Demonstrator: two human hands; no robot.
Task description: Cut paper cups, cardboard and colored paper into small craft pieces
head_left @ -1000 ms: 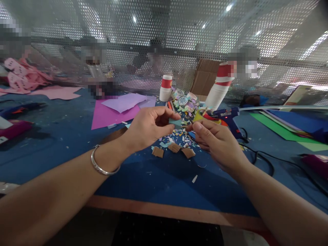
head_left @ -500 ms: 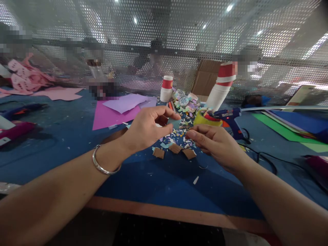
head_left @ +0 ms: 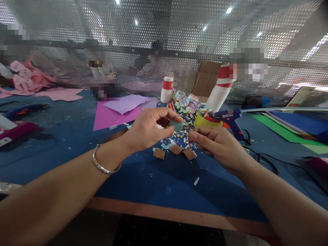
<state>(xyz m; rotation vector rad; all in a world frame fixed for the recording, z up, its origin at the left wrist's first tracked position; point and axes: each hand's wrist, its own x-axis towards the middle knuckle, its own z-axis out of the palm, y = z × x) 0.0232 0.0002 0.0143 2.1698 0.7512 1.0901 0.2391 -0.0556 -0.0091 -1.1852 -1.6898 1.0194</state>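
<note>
My left hand (head_left: 151, 128), with a silver bangle on the wrist, is raised over the table, its thumb and fingers curled round a small light-blue piece of paper (head_left: 177, 125). Most of that piece lies behind the fingers. To its right my right hand (head_left: 212, 140) is closed in a pinch, thumb against forefinger; whatever the fingertips hold is hidden or too small to name. A gap separates the two hands. Below them lie brown cardboard pieces (head_left: 175, 149) and many paper scraps (head_left: 176, 139) on the blue tabletop (head_left: 159, 184).
A blue glue gun (head_left: 232, 123) and a yellow tape roll (head_left: 206, 121) lie beyond my right hand. Paper cups stand in a short stack (head_left: 167, 89) and a tall leaning stack (head_left: 220, 89). Purple sheets (head_left: 115, 114) are at left, green and blue sheets (head_left: 287, 126) at right. A perforated screen (head_left: 179, 27) rises behind.
Both hands stay nearly in place, each shifted very slightly to the right. The light-blue piece looks tilted a little flatter. Nothing is let go.
</note>
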